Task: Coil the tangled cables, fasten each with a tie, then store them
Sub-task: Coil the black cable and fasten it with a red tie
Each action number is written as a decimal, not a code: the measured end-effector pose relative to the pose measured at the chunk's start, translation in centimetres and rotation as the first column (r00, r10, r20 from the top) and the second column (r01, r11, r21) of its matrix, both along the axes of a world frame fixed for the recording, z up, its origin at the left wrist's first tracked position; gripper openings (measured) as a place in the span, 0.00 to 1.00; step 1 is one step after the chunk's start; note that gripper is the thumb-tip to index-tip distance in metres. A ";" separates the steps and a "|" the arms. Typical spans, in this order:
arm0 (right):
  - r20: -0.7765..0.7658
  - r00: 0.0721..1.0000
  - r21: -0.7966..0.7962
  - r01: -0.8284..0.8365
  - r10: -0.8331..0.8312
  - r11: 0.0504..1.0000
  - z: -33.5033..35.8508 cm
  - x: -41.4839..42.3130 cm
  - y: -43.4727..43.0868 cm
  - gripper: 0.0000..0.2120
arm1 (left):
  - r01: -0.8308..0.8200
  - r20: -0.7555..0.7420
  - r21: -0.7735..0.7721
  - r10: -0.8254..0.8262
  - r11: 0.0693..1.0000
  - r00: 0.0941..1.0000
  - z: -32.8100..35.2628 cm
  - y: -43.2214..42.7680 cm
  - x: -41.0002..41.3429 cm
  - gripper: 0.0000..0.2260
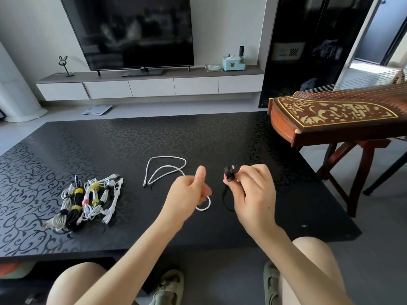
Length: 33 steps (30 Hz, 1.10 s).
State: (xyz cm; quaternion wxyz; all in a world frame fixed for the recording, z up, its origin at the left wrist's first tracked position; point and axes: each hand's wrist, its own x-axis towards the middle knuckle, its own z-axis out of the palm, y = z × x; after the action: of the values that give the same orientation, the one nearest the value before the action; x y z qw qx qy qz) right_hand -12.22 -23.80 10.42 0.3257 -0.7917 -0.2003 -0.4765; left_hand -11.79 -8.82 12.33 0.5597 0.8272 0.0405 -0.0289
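**Black worktop in a living room**

A black worktop (154, 137) with curly patterns stands before a TV (132, 29). On the shelf behind, a small blue box (233, 62) holds things too small to tell. Tied cable bundles (88, 201) lie at the left. The left hand (189, 192) curls its fingers round the loose white cable (165, 170), thumb up. The right hand (253, 190) pinches a black cable (230, 172) just above the worktop.

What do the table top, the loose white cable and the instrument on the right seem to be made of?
Table top: black, maybe glass or lacquer; its scroll pattern gleams.
White cable: flexible plastic or braid, matte; it lies in soft loops.
Instrument: polished reddish wood with pale inlay.
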 end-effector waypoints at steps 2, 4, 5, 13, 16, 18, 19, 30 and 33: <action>0.055 0.995 -0.123 -0.081 0.088 0.989 -0.9 0.1 -0.6 0.13 | 0.095 -0.365 -0.259 -0.189 0.961 0.912 -0.3 -0.7 0.0 0.37; 0.055 0.983 -0.247 -0.155 0.173 0.957 -2.1 -0.1 -0.8 0.13 | 0.054 -0.492 -0.587 -0.408 0.808 0.769 -0.9 -1.6 0.3 0.37; 0.069 0.979 -0.310 -0.163 0.193 0.937 -2.7 -0.2 -0.8 0.11 | -0.014 -0.494 -0.687 -0.452 0.727 0.743 -1.1 -2.1 0.6 0.33; -0.010 0.988 -0.558 -0.132 0.153 0.819 -5.2 1.2 -3.8 0.07 | -0.276 -0.629 -0.669 -0.327 0.690 0.706 -3.9 -5.5 3.2 0.12; -0.140 0.988 -0.413 -0.118 0.064 0.903 -5.8 2.6 -6.1 0.13 | -0.409 -0.591 -0.699 -0.151 0.587 0.793 -4.9 -6.2 5.3 0.14; -0.285 0.953 -0.148 0.063 -0.104 0.987 -6.6 4.3 -8.0 0.11 | -0.405 -0.532 -0.707 -0.058 0.580 0.845 -5.5 -6.0 6.8 0.15; -0.395 0.890 -0.078 0.214 -0.227 0.974 -7.2 5.4 -8.9 0.09 | -0.372 -0.501 -0.707 -0.055 0.601 0.863 -5.9 -5.8 7.3 0.14; -0.824 0.494 -0.132 0.311 -0.279 0.941 -11.2 12.0 -10.0 0.22 | 0.002 -0.240 -0.321 -0.084 0.947 0.967 -9.1 -7.9 11.1 0.12; -0.846 0.531 0.124 0.266 -0.038 0.956 -10.5 11.6 -10.5 0.16 | 0.020 -0.270 -0.272 -0.097 0.962 0.958 -9.3 -9.9 12.2 0.10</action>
State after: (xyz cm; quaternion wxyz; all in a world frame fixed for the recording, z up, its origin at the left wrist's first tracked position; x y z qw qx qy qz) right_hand -0.57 -34.25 -0.11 0.4307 -0.8916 0.1080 -0.0888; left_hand 0.43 -18.73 3.01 0.6532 0.7328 0.0906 -0.1678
